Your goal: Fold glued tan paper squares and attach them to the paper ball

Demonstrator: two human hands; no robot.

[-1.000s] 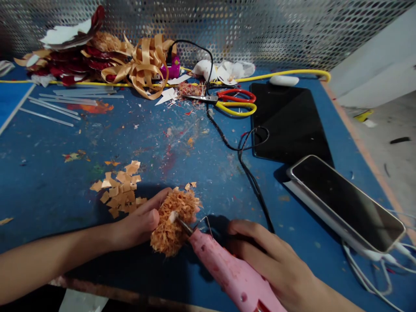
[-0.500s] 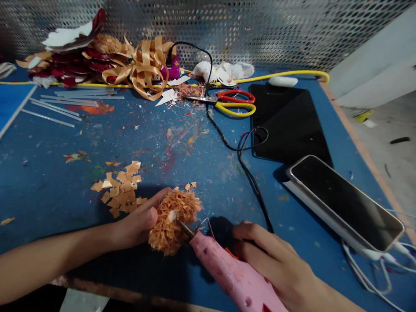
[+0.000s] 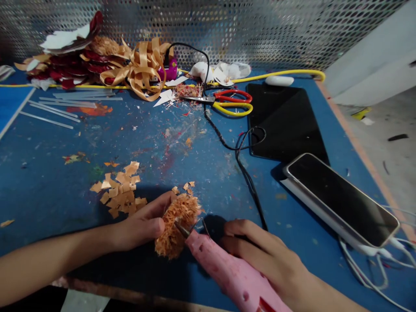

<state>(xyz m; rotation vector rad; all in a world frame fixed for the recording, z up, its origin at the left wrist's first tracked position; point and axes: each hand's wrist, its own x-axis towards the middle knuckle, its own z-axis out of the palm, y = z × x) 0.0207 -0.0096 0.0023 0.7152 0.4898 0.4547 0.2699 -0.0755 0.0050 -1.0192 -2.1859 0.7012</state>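
Note:
Near the front of the table, my left hand [image 3: 147,225] is closed around the side of a ruffled orange-tan ball of ribbon pieces [image 3: 175,245]. Its thumb presses on the near side, and the other fingers are partly hidden behind the ball. My right hand [image 3: 269,251] grips a pink glue gun [image 3: 224,264] from its right side. The gun's metal nozzle points up and left, its tip at the middle of the ball. To the left of the ball lies a small pile of cut tan ribbon squares [image 3: 121,188].
Scissors [image 3: 232,108] with red and yellow handles lie farther back. On the right are a black tablet [image 3: 289,121] and a phone [image 3: 341,199] with white cables. Glue sticks [image 3: 55,113] lie at the left. Tan ribbon [image 3: 146,65] is heaped against the perforated metal panel [image 3: 260,34].
The ball has turned slightly and shifted a little right in my left hand. The glue gun has moved slightly left, and the whitish patch seen at its nozzle is now mostly hidden.

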